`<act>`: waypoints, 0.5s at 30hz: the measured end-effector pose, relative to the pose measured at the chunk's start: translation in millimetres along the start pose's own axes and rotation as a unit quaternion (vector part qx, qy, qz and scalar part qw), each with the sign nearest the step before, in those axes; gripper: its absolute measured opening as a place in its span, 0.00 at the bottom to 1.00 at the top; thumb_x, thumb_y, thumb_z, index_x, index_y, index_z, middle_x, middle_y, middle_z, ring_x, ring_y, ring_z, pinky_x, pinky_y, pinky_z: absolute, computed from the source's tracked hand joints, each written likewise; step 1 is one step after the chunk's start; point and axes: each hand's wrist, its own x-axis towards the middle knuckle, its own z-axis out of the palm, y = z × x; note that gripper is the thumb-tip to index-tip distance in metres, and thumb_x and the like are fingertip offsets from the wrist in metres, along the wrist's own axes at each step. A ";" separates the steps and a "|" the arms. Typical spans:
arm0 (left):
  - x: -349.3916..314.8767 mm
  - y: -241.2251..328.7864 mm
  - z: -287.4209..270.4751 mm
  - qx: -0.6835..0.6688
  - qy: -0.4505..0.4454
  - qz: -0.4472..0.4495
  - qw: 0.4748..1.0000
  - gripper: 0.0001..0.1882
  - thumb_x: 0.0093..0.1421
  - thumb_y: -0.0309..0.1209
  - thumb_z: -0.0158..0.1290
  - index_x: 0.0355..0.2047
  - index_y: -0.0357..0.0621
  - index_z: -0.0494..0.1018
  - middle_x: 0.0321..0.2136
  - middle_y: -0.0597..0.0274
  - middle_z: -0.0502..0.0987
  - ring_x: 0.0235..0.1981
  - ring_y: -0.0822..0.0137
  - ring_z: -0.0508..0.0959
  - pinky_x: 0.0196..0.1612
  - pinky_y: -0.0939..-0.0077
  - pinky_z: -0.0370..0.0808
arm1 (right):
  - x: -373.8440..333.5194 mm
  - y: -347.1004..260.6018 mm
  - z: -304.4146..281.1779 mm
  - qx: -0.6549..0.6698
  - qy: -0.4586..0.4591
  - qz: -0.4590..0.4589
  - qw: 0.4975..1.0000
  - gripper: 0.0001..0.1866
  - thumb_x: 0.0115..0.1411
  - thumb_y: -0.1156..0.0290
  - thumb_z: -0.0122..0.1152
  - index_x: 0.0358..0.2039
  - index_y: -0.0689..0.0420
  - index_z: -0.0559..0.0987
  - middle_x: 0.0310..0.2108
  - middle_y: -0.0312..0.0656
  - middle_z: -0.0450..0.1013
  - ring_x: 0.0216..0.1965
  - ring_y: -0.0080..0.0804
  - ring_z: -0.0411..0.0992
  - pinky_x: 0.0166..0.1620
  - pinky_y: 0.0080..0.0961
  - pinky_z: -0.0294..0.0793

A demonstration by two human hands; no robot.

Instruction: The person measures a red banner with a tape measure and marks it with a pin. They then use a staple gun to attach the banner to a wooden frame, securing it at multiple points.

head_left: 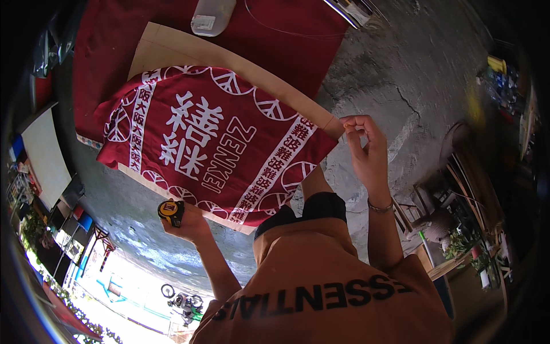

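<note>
A dark red cloth (189, 146) with white printed characters and arched patterns lies over a sheet of tan board or paper (189, 49), whose edges show beyond it. My left hand (192, 223) is closed round a yellow and black tape measure (171, 212), near the cloth's lower edge. At the right end of the cloth and tan sheet, my right hand (366, 137) pinches with thumb and forefinger. A tiny yellowish thing shows at those fingertips, too small to name. A bracelet (380, 207) circles my right wrist.
A larger plain red cloth (275, 51) spreads beneath, with a translucent plastic container (213, 16) on it. Grey cracked concrete (395, 74) extends to the right. Wooden pieces and plants (458, 241) stand at the right; a pale panel (43, 157) stands at the left.
</note>
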 end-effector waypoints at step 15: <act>-126.4 -19.6 146.5 0.128 -0.355 0.048 0.925 0.41 0.60 0.63 0.49 0.58 0.38 0.66 0.49 0.48 0.76 0.38 0.61 0.77 0.43 0.69 0.72 | -25.5 -33.7 64.6 -0.096 -0.055 -0.202 0.973 0.12 0.56 0.81 0.63 0.41 0.57 0.77 0.34 0.40 0.72 0.37 0.37 0.73 0.42 0.35 0.72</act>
